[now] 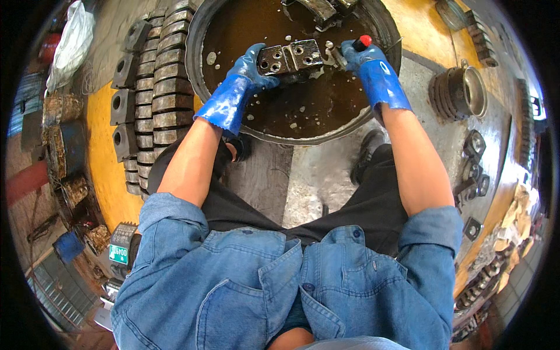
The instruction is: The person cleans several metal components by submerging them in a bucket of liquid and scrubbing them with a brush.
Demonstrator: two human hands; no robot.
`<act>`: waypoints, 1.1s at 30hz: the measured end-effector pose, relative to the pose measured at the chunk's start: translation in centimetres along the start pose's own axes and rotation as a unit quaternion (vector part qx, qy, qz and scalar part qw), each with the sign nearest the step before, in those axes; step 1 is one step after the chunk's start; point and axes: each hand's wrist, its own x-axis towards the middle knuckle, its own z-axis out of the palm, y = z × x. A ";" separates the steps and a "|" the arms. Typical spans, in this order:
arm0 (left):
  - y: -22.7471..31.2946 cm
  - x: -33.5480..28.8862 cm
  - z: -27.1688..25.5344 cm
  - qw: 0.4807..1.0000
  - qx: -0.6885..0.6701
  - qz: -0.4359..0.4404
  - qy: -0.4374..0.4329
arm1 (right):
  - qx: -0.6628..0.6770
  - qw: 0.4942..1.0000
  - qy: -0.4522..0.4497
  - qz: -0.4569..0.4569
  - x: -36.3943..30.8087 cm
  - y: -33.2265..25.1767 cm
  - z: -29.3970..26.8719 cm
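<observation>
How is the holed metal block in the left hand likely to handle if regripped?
The holed metal block looks stiff and probably heavy for its size, being thick and blocky. It may be slippery: its surface glistens as if wet above the brown liquid, and the left hand wears a shiny blue glove.

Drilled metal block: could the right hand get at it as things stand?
Likely yes: the right hand is close beside the metal block, which the left hand holds; nothing appears to block the gap except the red-ended tool in the right grip.
</observation>
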 end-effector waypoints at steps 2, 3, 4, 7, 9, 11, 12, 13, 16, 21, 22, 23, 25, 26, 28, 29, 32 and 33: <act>-0.6 0.5 -0.1 1.000 0.024 0.014 0.005 | 0.019 0.998 -0.057 0.034 -0.7 -0.6 0.2; -0.8 0.6 -0.1 1.000 0.020 0.017 0.006 | 0.045 0.996 -0.064 0.041 -1.1 -1.4 -0.1; -0.7 0.8 0.0 1.000 0.017 0.021 0.008 | 0.072 0.994 -0.070 0.047 -1.5 -2.1 -0.5; 0.1 0.9 0.3 0.999 -0.002 0.033 0.014 | 0.096 0.995 -0.006 0.008 -2.6 -3.7 -1.2; 1.1 0.8 0.7 0.999 0.003 0.039 0.032 | 0.095 0.993 0.064 -0.036 -3.4 -4.5 -1.3; 2.2 0.8 1.3 0.997 0.027 0.044 0.062 | 0.094 0.984 0.132 -0.079 -4.2 -5.3 -1.2; 3.4 0.8 1.5 0.998 0.023 0.048 0.040 | 0.091 0.977 0.169 -0.097 -4.7 -5.4 -1.4; 4.9 0.7 1.3 0.998 0.019 0.052 0.020 | 0.102 0.970 0.200 -0.098 -5.3 -5.6 -1.6; 6.1 1.0 1.6 0.997 0.012 0.070 0.015 | 0.124 0.990 0.062 -0.036 -3.9 -4.5 -3.6; 3.7 1.7 2.8 0.994 -0.015 0.091 0.060 | 0.106 0.982 0.136 -0.075 -5.2 -5.6 -5.2; 2.3 2.0 3.1 0.992 -0.022 0.090 0.083 | 0.116 0.987 0.090 -0.072 -5.5 -6.4 -6.1; 1.0 2.7 3.1 0.994 -0.041 0.082 0.061 | 0.081 0.994 0.067 -0.010 -5.7 -7.7 -6.5; 3.4 2.0 3.0 0.993 -0.014 0.103 0.055 | 0.035 0.997 0.067 0.024 -4.3 -7.4 -6.1; 4.7 1.8 3.0 0.992 -0.001 0.116 0.053 | 0.012 0.997 0.068 0.042 -3.8 -7.0 -6.1; 5.2 2.1 2.9 0.992 0.019 0.115 0.056 | 0.028 0.997 0.068 -0.013 -2.3 -5.8 -4.3; 5.8 2.1 2.8 0.990 0.033 0.127 0.058 | 0.039 0.996 0.061 -0.047 -1.0 -4.7 -2.9; 8.5 2.4 3.7 0.984 0.039 0.163 0.059 | 0.079 0.983 0.069 -0.148 1.4 -0.2 -0.7; 8.8 2.8 4.0 0.984 0.050 0.161 0.062 | 0.107 0.979 0.069 -0.158 1.5 0.3 0.1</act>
